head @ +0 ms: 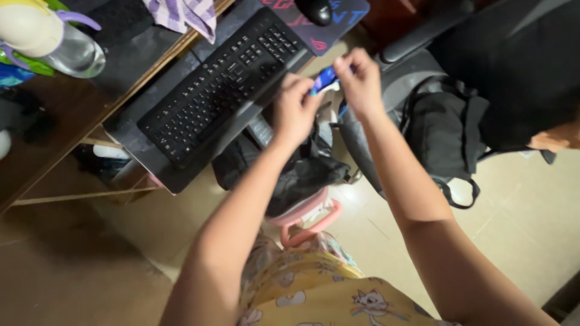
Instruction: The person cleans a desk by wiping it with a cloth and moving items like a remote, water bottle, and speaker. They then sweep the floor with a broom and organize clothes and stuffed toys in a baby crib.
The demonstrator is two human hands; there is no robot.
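1. While held up over the desk edge, pinched from both sides: small blue and white packet (324, 79), raised in the air just in front of the keyboard's near right corner.
2. Left hand (295, 108) — fingers curled, thumb and fingertips closed on the packet's lower left end.
3. Right hand (361, 81) — fingers bent, tips clamped on the packet's upper right end; hands nearly touching across it.
4. Black keyboard (222, 84) lying diagonally on a pull-out tray (175, 181), just left of the left hand, not touched.
5. Black mouse (314, 10) on a dark printed mouse pad (338, 27), beyond the hands at the top edge.
6. Wooden desk (66, 115) at left, carrying a clear water bottle (66, 48) with a pale lid and purple loop, plus a striped purple cloth (184, 13).
7. Below the hands: black bag (302, 172) slumped on the floor, with a pink handle (308, 226) showing under it.
8. Right of the forearms: dark backpack (444, 136) resting against a black office chair (501, 54).
9. Pale tiled floor (519, 223) underneath; yellow cartoon-print garment (314, 296) at bottom of view.
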